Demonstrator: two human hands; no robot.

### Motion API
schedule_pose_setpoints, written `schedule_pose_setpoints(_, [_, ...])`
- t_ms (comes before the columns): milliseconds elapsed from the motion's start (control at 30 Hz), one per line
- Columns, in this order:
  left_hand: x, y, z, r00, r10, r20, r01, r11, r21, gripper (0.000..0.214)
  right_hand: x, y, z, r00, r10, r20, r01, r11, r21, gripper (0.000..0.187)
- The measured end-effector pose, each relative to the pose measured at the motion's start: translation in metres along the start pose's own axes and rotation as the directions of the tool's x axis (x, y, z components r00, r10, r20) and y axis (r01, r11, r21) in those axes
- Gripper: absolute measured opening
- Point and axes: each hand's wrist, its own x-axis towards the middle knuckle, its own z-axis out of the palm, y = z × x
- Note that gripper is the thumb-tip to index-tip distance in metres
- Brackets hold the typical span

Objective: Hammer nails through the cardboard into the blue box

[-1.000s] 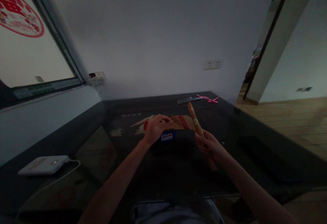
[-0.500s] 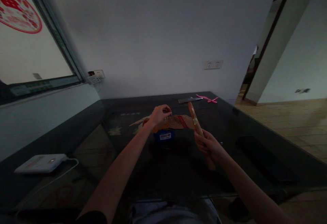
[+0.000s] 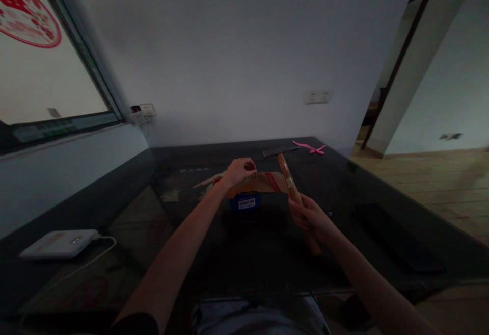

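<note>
My right hand (image 3: 311, 218) grips the wooden handle of a hammer (image 3: 289, 181); its metal head points left, raised over the far side of the dark glass table (image 3: 267, 253). My left hand (image 3: 239, 171) is pinched shut above a brown cardboard piece with red bands (image 3: 263, 183), which lies across a small blue box (image 3: 245, 203). What the fingertips pinch is too small to make out. The hammer head hangs just right of and beyond my left hand.
A pink ribbon-like item (image 3: 311, 148) lies at the table's far right. A white device with a cable (image 3: 57, 243) sits at the left. A dark flat object (image 3: 397, 237) lies at the right. Wall sockets (image 3: 319, 96) sit behind; wooden floor opens at right.
My left hand has lifted from the cardboard's near side to its top edge. The hammer has tilted slightly, its head a little further away and lower.
</note>
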Motion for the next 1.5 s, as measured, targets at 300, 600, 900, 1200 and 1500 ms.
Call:
schedule_pose_setpoints(300, [0.0, 0.003, -0.002, 1.0, -0.015, 0.02, 0.015, 1.0, -0.002, 0.012, -0.001, 0.0, 0.0, 1.0, 0.005, 0.006, -0.005, 1.0, -0.011, 0.031])
schedule_pose_setpoints(600, [0.0, 0.002, -0.001, 0.999, -0.019, 0.037, 0.018, 1.0, 0.018, 0.013, -0.002, -0.003, 0.002, 1.0, 0.012, -0.018, -0.012, 1.0, -0.003, 0.032])
schedule_pose_setpoints(900, [0.001, 0.005, -0.004, 0.995, -0.073, 0.074, 0.071, 0.997, 0.025, 0.014, 0.006, -0.011, -0.009, 0.995, -0.048, -0.09, 0.023, 0.965, -0.261, 0.034])
schedule_pose_setpoints(1200, [0.002, 0.011, -0.009, 0.988, -0.103, 0.113, 0.102, 0.995, 0.008, 0.016, 0.012, -0.084, -0.035, 0.994, -0.096, -0.051, 0.017, 0.601, -0.799, 0.029])
schedule_pose_setpoints(1500, [0.003, 0.004, -0.008, 0.978, -0.133, 0.158, 0.147, 0.986, -0.077, 0.022, 0.028, -0.101, -0.026, 0.988, -0.09, 0.125, 0.14, 0.183, -0.973, 0.022])
